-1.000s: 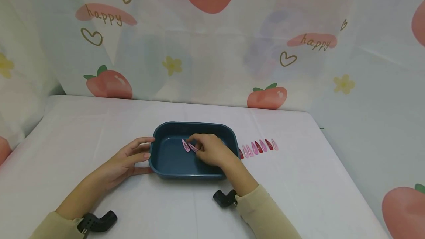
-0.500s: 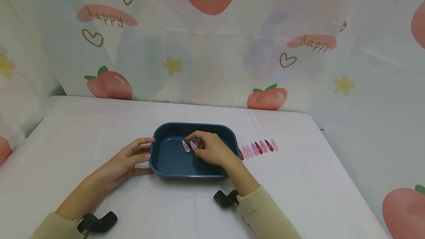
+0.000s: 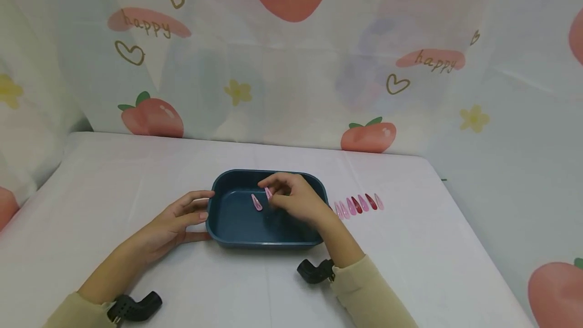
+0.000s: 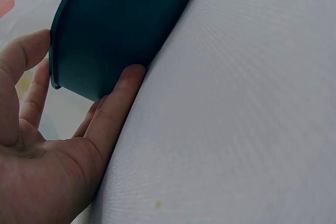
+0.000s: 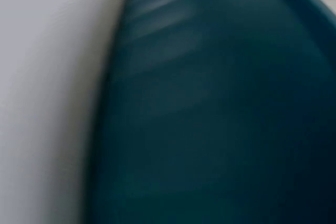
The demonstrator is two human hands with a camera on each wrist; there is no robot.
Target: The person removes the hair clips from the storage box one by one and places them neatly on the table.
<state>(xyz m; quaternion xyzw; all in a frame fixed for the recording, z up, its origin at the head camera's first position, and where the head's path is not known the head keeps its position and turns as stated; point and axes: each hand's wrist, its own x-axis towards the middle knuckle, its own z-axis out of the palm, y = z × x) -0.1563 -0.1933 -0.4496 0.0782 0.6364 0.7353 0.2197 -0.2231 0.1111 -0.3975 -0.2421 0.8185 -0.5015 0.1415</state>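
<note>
My right hand (image 3: 298,200) is over the dark blue tray (image 3: 264,243) and pinches a pink snap hair clip (image 3: 268,193) between thumb and fingers. Another pink hair clip (image 3: 257,202) lies on the tray's floor, just left of the held one. At the tray's left end, my left hand (image 3: 168,224) touches the rim and side with fairly straight, spread fingers. The left wrist view shows the left hand's fingertips (image 4: 131,77) against the outer wall of the tray (image 4: 105,40). Only the tray's outer side (image 5: 210,129) fills the right wrist view; the right hand is hidden there.
To the right of the tray, several pink and red hair clips (image 3: 357,204) lie in a slanting row on the white tablecloth (image 3: 437,252). A printed curtain (image 3: 282,65) hangs behind the table.
The right hand has lifted the pink clip off the tray's floor, raising it a little away from the other clip. My left hand stays at the tray's left end.
</note>
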